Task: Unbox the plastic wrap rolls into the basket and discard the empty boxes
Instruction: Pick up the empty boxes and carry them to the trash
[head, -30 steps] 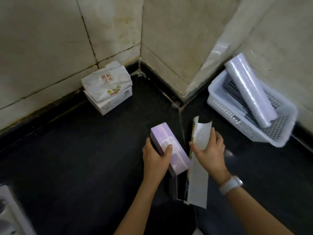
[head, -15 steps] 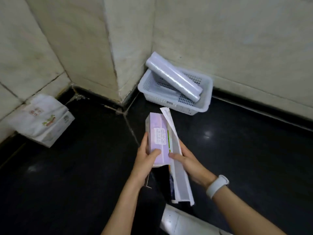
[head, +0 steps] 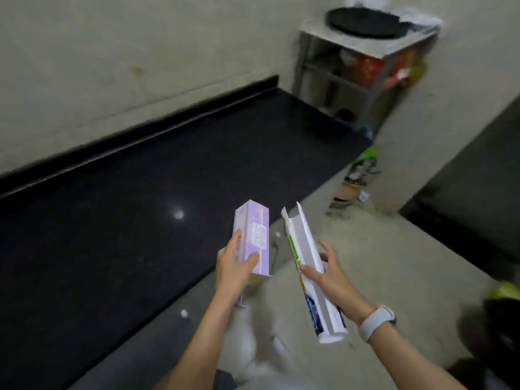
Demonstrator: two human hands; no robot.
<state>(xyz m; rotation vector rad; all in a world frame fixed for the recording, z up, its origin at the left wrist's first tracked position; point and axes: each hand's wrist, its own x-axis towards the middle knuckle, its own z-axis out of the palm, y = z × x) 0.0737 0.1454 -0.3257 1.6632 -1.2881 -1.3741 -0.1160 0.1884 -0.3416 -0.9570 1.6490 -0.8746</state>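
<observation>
two empty boxes in hand, one per hand, both held up in the air past the edge of the black countertop (head: 146,192), over the pale floor (head: 380,257). left hand (head: 235,266) is closed around the lower half of the purple box (head: 252,241): thumb across the front face by its white label, fingers wrapped around the left side; box stands near upright, tilted slightly, bottom flap open. right hand (head: 326,273) grips the opened white box (head: 311,273) at about mid-length, thumb on the printed edge, fingers behind; this one is unfolded into a long trough, top end pointing up and away, bottom end angled down toward the camera, with green, orange and dark blue print along one side. the two boxes are near each other but not touching. one white watch (head: 375,323) on the right wrist. no rolls and no basket in this view, so cannot tell their position. countertop is bare apart from one light reflection. beyond its far end stands one metal shelf unit (head: 363,66) against the wall, one dark round pan-like object (head: 365,22) on top, red and orange packages on its shelves, blurred. some clutter on the floor beside the wall below it, too blurred to count. one dark object with a yellow-green top at the lower right edge, cannot identify
</observation>
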